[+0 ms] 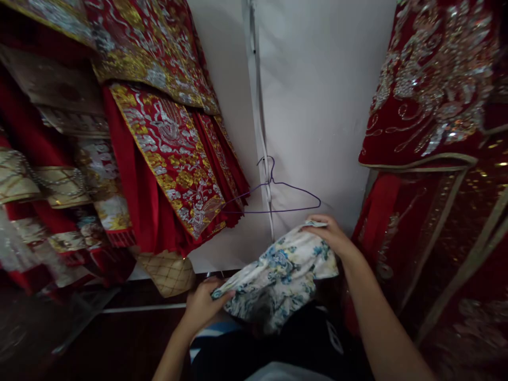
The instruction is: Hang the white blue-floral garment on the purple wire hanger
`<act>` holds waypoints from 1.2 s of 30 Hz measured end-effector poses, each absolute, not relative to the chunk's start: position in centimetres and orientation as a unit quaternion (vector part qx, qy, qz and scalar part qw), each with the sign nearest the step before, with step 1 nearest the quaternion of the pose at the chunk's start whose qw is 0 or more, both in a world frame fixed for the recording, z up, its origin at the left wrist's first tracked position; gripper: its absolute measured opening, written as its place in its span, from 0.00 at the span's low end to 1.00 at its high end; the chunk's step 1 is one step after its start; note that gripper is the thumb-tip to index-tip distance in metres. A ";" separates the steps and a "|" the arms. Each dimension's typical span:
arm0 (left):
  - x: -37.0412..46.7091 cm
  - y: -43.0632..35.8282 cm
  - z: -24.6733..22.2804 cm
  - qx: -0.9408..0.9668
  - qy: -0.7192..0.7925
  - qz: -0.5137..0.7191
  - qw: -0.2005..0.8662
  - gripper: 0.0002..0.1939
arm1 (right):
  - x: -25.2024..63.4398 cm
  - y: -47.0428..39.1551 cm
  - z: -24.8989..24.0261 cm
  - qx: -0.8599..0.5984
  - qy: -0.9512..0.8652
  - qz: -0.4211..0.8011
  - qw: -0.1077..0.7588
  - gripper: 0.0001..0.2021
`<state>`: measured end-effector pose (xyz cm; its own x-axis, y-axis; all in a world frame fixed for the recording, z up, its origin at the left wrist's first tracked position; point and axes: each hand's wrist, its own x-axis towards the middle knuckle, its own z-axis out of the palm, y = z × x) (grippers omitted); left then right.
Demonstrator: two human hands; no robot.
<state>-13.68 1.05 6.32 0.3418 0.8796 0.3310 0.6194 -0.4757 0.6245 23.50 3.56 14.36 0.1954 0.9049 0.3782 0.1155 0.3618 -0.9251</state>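
Between my two hands stretches a white garment (286,264) with a blue and green floral print; its exact kind I cannot make out. My left hand (206,301) is closed on its lower left edge. At the upper right corner, my right hand (327,233) pinches the cloth between thumb and fingers. The garment sags in folds in front of my body. Just above it a thin purple wire hanger (291,210) hangs with nothing on it, apart from both hands, against the wall.
Red robes with gold and silver embroidery (170,127) hang on the left. More red garments with sequins (432,90) hang on the right. A white cable or strap (257,95) runs down the pale wall (317,79). A quilted beige piece (169,272) hangs low on the left.
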 end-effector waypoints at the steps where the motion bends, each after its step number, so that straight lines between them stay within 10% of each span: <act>1: -14.1 1.1 7.0 0.805 0.464 0.321 0.185 0.18 | 22.8 4.9 14.6 -0.451 -0.586 0.291 0.607 0.13; 14: -13.4 -0.4 8.3 0.806 0.480 0.305 0.163 0.23 | 16.6 17.0 10.3 -0.531 -0.682 0.123 0.488 0.20; 23: -15.6 2.9 13.8 0.801 0.583 0.129 -0.044 0.16 | 19.6 14.3 10.4 -0.517 -0.709 0.175 0.447 0.23; 36: -6.8 8.1 17.5 0.787 0.408 0.457 0.067 0.21 | 21.9 8.1 14.4 -0.538 -0.716 0.251 0.368 0.22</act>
<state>-6.84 8.11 17.46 0.2489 0.7035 0.6656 0.5818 -0.6581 0.4780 21.88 8.07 14.41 -0.1508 0.9549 0.2559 0.5854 0.2949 -0.7553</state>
